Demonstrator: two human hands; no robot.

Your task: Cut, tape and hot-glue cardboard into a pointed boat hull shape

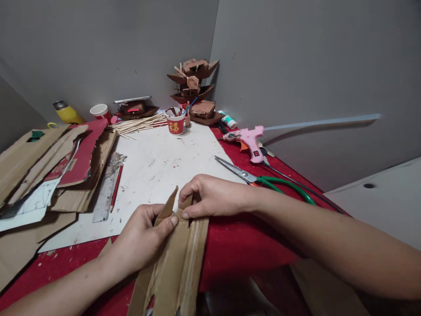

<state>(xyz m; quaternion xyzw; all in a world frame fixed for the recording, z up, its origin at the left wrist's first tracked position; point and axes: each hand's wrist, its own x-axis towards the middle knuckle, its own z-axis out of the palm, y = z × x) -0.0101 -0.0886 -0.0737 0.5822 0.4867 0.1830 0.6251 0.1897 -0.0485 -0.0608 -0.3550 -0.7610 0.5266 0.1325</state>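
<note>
A long piece of folded brown cardboard (173, 267) lies lengthwise in front of me, its near end running out of the bottom of the view. My left hand (148, 235) grips its left side, the thumb pressed on the surface near the far end. At the top right corner my right hand (204, 197) pinches a small flap between thumb and fingers. A pointed cardboard tip sticks up between the two hands. Scissors with green handles (251, 177) lie just beyond my right forearm. The fingers under the cardboard are partly hidden.
Cardboard scraps (36, 162) pile up at left, beside a clear ruler (105, 197) and red pencil (117, 186). A pink glue gun (251, 140) lies at right. Behind stand a red paper cup (175, 123), thin sticks (141, 125), brown model boats (194, 83) and a yellow bottle (68, 113).
</note>
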